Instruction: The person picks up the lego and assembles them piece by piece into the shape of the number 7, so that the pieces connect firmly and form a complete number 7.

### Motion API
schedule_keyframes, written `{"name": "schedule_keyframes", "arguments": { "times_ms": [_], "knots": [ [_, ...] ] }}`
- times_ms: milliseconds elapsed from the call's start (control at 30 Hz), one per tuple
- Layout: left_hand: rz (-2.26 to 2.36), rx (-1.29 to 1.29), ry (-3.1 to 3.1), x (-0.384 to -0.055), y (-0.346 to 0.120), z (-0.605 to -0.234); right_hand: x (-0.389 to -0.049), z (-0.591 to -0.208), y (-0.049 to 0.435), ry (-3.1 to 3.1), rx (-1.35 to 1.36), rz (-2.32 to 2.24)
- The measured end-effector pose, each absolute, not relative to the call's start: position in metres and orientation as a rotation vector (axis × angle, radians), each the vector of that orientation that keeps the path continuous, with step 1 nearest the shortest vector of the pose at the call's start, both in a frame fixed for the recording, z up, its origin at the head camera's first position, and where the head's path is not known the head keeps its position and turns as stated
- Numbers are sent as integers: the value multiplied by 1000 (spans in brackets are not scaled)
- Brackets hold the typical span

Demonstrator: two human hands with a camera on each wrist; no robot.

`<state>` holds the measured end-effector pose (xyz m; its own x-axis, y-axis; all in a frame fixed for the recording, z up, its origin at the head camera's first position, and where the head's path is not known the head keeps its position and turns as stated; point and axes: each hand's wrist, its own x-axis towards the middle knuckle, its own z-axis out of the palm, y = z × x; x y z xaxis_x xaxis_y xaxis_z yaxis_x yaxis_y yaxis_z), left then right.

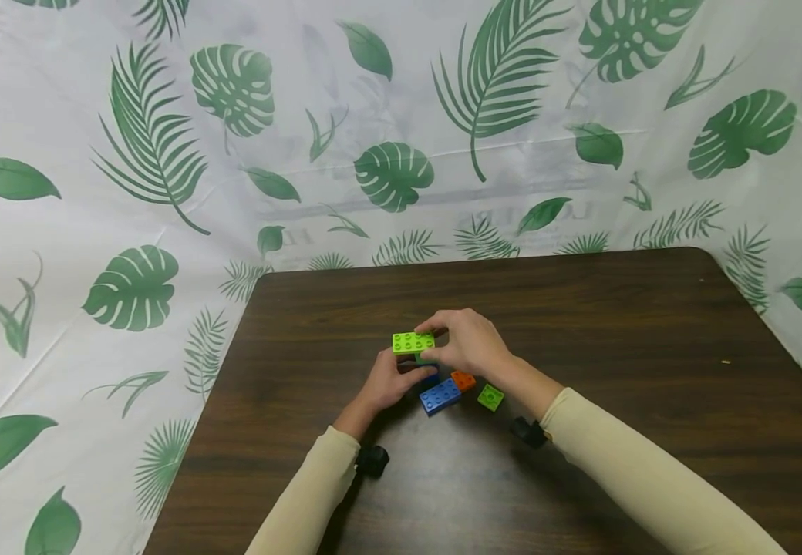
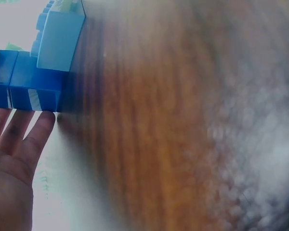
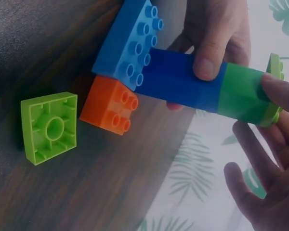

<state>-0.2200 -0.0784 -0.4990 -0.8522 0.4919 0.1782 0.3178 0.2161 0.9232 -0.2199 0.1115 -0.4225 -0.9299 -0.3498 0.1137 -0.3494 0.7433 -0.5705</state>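
Observation:
A tower of toy building bricks stands on the table between both hands. It has dark blue bricks (image 3: 178, 74) at the bottom, a green brick (image 3: 243, 92) above them and a flat lime green brick (image 1: 404, 344) on top. My left hand (image 1: 385, 381) grips the dark blue part, its thumb across one side in the right wrist view. At the top, my right hand (image 1: 469, 341) pinches the lime green brick between thumb and fingers. Close beside the tower's base lie a light blue brick (image 1: 440, 396) and an orange brick (image 1: 464, 381).
A small square lime green brick (image 3: 50, 127) lies with its hollow underside showing, to the right of the orange one. The dark wooden table (image 1: 616, 324) reaches back to a white leaf-print cloth (image 1: 318, 208). Both wrists wear black camera mounts (image 1: 372, 461).

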Motion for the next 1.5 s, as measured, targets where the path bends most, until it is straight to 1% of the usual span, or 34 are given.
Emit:
{"name": "schedule_keyframes", "arguments": {
  "times_ms": [67, 567, 900, 1100, 1300, 1500],
  "knots": [
    [1695, 779, 2326, -218, -79, -494, -220, -424, 112, 2925, -580, -967],
    [1696, 772, 2323, -218, -79, -492, -218, -429, 116, 2884, -590, -1026],
    [1701, 788, 2338, -218, -78, -491, -217, -427, 119, 2851, -693, -1027],
    [1706, 777, 2355, -220, -78, -497, -214, -427, 126, 2816, -746, -949],
    [1699, 693, 2387, -231, -77, -522, -210, -433, 139, 2840, -657, -889],
    [1624, 628, 2446, -231, -78, -524, -205, -450, 157, 2861, -519, -641]
  ]
}}
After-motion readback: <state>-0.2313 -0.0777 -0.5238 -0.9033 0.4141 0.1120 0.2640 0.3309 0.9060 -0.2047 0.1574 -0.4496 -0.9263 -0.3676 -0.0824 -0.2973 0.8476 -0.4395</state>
